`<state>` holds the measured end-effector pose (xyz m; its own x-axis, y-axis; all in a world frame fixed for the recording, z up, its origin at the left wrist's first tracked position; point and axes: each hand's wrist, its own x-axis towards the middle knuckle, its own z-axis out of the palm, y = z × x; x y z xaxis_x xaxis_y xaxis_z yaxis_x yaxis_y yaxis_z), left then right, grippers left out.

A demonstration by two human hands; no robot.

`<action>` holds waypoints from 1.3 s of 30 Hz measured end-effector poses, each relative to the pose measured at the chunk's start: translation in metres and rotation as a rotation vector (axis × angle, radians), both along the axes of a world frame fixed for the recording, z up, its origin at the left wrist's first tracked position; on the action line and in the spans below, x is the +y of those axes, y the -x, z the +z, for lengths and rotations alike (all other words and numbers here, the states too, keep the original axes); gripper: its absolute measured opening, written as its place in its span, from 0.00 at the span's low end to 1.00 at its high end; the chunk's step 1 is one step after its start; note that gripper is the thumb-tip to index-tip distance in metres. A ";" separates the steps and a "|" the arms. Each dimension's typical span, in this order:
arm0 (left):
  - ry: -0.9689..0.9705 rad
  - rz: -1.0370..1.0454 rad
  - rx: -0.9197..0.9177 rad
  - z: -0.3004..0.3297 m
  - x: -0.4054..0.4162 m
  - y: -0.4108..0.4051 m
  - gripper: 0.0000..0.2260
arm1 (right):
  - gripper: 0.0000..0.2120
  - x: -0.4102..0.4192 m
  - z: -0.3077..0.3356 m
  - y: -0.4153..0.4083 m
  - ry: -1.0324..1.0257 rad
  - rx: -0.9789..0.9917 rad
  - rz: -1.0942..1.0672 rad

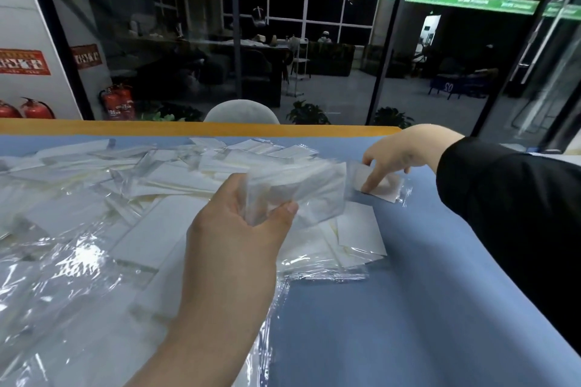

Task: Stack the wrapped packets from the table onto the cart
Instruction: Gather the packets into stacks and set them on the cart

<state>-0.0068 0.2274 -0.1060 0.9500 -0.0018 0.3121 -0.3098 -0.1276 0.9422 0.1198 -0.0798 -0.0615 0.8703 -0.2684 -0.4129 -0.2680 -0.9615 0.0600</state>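
Blue-covered bench (408, 308) with an orange far edge fronts dark glass walls (188, 41). Left hand (239, 229) pinches a blurred packet (301, 195) above the packet heap (94, 214). Right hand (399, 154) seemingly pinches another (385, 190) lying on the bench.

Clear-wrapped white packets (176, 185) heaped on table (408, 308)

Viewpoint: we have a single wide-angle camera, worn on the person's head.
Direction: we look forward and down across the blue-covered surface (393, 308) toward a dark glass wall (314, 41).
Closeness: we sit near; both forearms enter from the bottom and right edges.
Distortion: straight lines bow toward the edges of our frame.
Overlap: with one view, we share nothing.
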 end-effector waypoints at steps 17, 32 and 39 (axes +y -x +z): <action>0.033 -0.014 0.044 0.006 0.007 0.002 0.11 | 0.10 0.087 0.028 0.199 -0.423 -0.636 0.307; -0.153 -0.644 0.148 0.008 -0.015 0.051 0.16 | 0.28 0.076 -0.042 0.263 -0.906 -0.820 0.018; -0.103 -0.649 0.242 0.016 -0.011 0.067 0.15 | 0.13 0.072 -0.035 0.289 -0.706 -0.951 0.152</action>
